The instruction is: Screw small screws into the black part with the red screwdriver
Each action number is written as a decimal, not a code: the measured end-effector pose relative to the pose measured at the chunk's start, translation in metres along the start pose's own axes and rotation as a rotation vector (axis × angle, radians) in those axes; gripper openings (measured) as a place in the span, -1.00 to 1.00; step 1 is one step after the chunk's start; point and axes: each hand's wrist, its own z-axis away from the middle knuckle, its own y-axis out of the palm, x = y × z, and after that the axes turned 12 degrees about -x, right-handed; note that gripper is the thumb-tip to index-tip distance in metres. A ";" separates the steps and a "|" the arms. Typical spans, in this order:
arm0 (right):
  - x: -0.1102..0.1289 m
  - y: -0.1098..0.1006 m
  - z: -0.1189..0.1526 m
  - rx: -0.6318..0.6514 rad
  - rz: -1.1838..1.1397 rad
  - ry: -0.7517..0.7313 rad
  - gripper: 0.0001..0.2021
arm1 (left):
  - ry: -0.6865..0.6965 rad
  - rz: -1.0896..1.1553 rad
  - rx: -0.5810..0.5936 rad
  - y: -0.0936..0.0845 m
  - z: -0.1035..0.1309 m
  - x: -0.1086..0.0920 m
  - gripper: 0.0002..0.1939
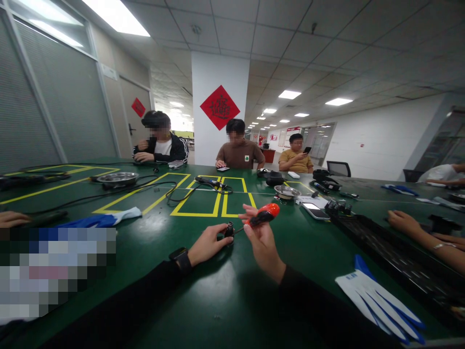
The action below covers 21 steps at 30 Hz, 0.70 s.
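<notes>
My left hand (209,244), with a dark watch on its wrist, pinches a small black cylindrical part (229,231) that stands upright on the green table (203,300). In my right hand (264,245) lies a screwdriver (267,214) with an orange-red and black handle, held between thumb and fingers. Its shaft points left and reaches the side of the black part; whether the tip sits in a screw is too small to tell.
White-and-blue gloves (378,300) lie at right, beside a long black tray (385,247) of parts. A phone (314,211) and metal bowl (286,192) are farther back. Another electric tool (209,182) with a cable rests mid-table. Co-workers sit across, and others' hands show at both sides.
</notes>
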 end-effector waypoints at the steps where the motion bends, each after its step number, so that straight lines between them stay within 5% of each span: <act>1: 0.000 0.000 0.000 -0.002 0.018 -0.009 -0.81 | -0.003 0.000 -0.001 0.000 0.000 0.000 -0.78; 8: -0.003 0.001 0.004 0.013 -0.038 0.002 -0.89 | -0.004 -0.025 0.005 0.000 0.001 -0.003 -0.77; 15: 0.004 -0.006 0.001 0.008 0.240 -0.173 -0.83 | 0.007 -0.034 0.001 -0.001 0.001 -0.003 -0.79; 21: -0.006 -0.002 0.001 0.022 -0.023 0.120 -0.88 | 0.023 -0.020 0.010 -0.001 0.001 -0.001 -0.78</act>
